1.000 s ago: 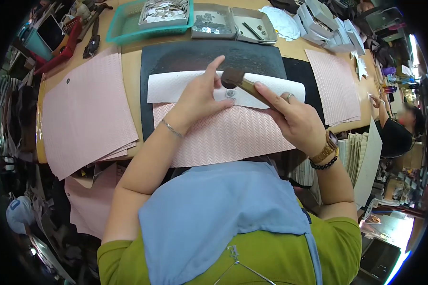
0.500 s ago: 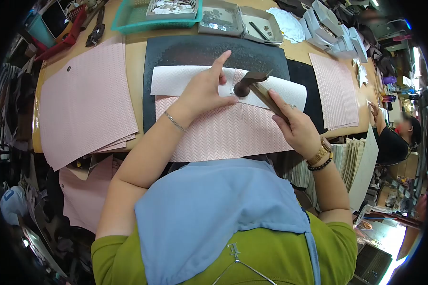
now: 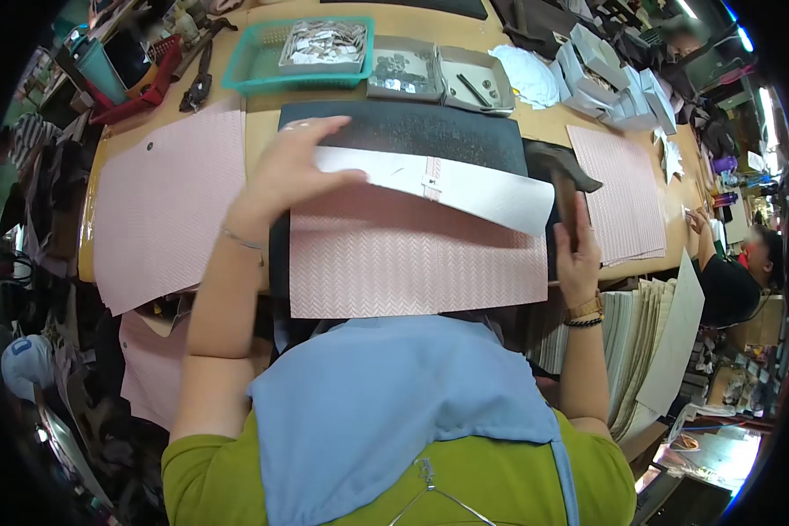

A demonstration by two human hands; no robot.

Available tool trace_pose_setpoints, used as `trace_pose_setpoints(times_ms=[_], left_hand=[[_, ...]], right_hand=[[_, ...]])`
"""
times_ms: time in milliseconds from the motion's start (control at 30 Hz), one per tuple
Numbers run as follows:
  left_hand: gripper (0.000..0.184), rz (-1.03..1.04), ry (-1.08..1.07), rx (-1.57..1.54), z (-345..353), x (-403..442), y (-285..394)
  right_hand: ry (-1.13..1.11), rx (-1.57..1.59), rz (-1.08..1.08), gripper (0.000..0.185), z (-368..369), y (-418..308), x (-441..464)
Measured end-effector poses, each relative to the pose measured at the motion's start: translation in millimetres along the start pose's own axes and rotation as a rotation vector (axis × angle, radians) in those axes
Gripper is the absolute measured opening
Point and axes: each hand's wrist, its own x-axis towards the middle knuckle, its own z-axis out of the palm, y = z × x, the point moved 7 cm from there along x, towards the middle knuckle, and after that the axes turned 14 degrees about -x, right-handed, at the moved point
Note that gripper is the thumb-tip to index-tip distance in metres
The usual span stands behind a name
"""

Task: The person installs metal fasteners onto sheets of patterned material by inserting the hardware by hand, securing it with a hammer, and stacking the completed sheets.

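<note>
A pink herringbone-textured sheet (image 3: 412, 272) lies on a black mat (image 3: 394, 123), its far edge folded over to show a white underside (image 3: 491, 193). A short pink strip (image 3: 433, 167) with a small metal fastener crosses that white fold. My left hand (image 3: 289, 171) is at the fold's left end, thumb and fingers apart, the thumb over the white edge; whether it presses on it I cannot tell. On the right, my right hand (image 3: 579, 263) grips a hammer (image 3: 566, 188) by its handle, the dark head beside the fold's right end and somewhat blurred.
More pink sheets lie left (image 3: 175, 202) and right (image 3: 618, 193). Behind the mat stand a teal basket (image 3: 254, 79) and two small boxes of metal parts (image 3: 403, 88). White boxes (image 3: 600, 66) sit back right. Another person (image 3: 728, 272) is at far right.
My right hand has carried the hammer right, away from the strip. My left hand has moved left, off the fold's middle. The fold now stands up somewhat, and the view has shifted slightly.
</note>
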Motion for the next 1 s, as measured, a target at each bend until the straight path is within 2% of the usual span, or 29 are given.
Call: trace_pose_setpoints(times_ms=[67,100,167,200,233,300,333,400,433,467,500,600,667,700,733,800,833,900,1000], left_hand=[[0.061,-0.327,-0.109,-0.347,-16,-4,-39],[0.058,-0.412,-0.11,-0.41,-22,-9,-60],[0.051,-0.579,-0.113,-0.54,-20,-15,-101],[0.049,-0.584,-0.099,-0.568,-18,-15,-99],[0.048,-0.594,-0.088,-0.595,-15,-23,-95],[0.041,-0.647,-0.078,-0.529,-8,-38,-88],[0.037,-0.642,-0.065,-0.642,2,-44,-78],[0.031,-0.622,-0.036,-0.794,25,-56,-80],[0.03,-0.653,-0.046,-0.643,28,-67,-82],[0.027,-0.465,0.019,-0.427,27,-66,-83],[0.028,-0.341,0.147,-0.688,20,-66,-56],[0.03,-0.358,0.329,-0.514,-45,-82,-41],[0.032,-0.72,0.442,-0.391,-113,-114,-61],[0.032,-0.938,0.591,-0.22,-152,-131,-36],[0.034,-0.839,0.399,-0.029,-193,-144,-59],[0.032,-0.478,0.629,-0.027,-258,-189,-103],[0.034,-0.534,0.673,-0.027,-284,-211,-126],[0.036,-0.62,0.632,0.127,-327,-246,-177],[0.036,-0.733,0.627,0.346,-355,-269,-211]], right_hand=[[-0.044,-0.087,0.079,0.058,6,58,-2],[-0.005,-0.174,0.086,0.052,5,72,-2],[-0.173,-0.235,0.24,0.044,13,99,-2],[-0.262,-0.264,0.319,0.041,19,115,-4],[-0.234,-0.186,0.285,0.038,26,141,-5],[-0.203,-0.247,0.299,0.043,28,184,0],[-0.191,-0.271,0.299,0.046,30,201,5],[-0.188,-0.51,0.217,0.057,34,230,10],[-0.205,-0.525,0.26,0.061,41,246,7],[-0.223,-0.537,0.296,0.066,47,258,0],[-0.272,-0.535,0.321,0.068,52,267,-1],[-0.304,-0.513,0.432,0.069,53,279,-4],[-0.287,-0.43,0.459,0.066,50,278,-3],[-0.278,-0.391,0.481,0.065,51,279,-5],[-0.271,-0.372,0.486,0.062,52,279,-5],[-0.254,-0.336,0.501,0.058,53,281,-4],[-0.243,-0.331,0.505,0.058,55,287,-5],[-0.218,-0.326,0.52,0.058,58,305,-11],[-0.193,-0.253,0.548,0.06,53,312,-11]])
